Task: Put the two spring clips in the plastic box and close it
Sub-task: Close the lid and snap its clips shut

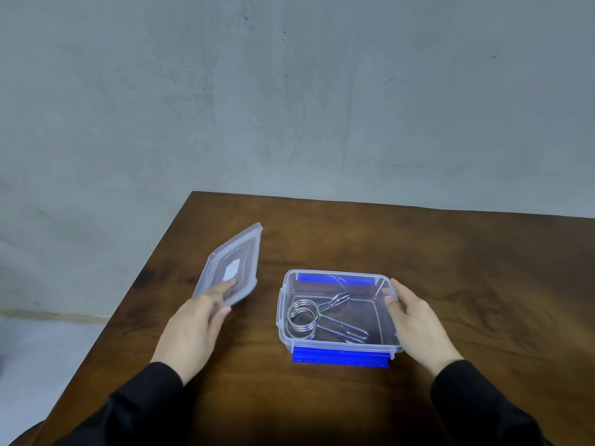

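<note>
table point(450, 268): brown wood, lying under both hands, black sleeves point(483, 410) resting at its near edge
plastic box point(391, 347): clear, uncovered, blue latches front and back, sitting between the hands, hard against the right one
lid point(240, 252): clear, off the box, lying tilted past the left hand, its near edge under that hand's fingertips
right hand point(415, 320): fingers spread loosely, thumb and fingers bracing the box's right wall
left hand point(196, 326): blurred, fingers extended, touching the lid; can't tell if it is gripping
spring clips point(310, 317): metal, coiled rings overlapping, lying inside the box, nearer the left hand's side
</note>
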A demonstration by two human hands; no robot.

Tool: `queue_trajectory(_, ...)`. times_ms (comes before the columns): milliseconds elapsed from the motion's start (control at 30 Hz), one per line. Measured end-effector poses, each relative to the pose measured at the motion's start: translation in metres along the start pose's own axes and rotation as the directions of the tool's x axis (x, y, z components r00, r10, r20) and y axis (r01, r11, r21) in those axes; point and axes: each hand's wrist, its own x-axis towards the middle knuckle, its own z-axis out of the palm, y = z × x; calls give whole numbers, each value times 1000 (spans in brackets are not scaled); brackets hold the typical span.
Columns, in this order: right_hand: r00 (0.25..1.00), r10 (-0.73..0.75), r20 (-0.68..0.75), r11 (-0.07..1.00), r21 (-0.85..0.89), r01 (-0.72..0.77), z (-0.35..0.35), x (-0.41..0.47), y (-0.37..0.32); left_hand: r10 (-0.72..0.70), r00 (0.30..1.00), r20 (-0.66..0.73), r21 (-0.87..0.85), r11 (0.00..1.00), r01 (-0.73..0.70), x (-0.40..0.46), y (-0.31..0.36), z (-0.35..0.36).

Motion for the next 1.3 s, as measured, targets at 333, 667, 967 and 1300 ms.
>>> queue_trajectory(333,966,-255,-44,948,184,259,-30,-24,-63,-181,982,-61,-928,372,11,30,122,-35)
queue_trajectory(667,992,-3,-125,998,57,11,-30,-35,-46,-342,932,124,-767,562,309,31,119,30)
queue_trajectory(967,988,66,-140,971,-217,-95,-23,-27,-29,-464,840,281,-674,527,517,29,101,61)
queue_trajectory(1300,996,87,-26,987,-134,-90,-24,-4,-20,-426,810,402,-578,568,586,52,85,56)
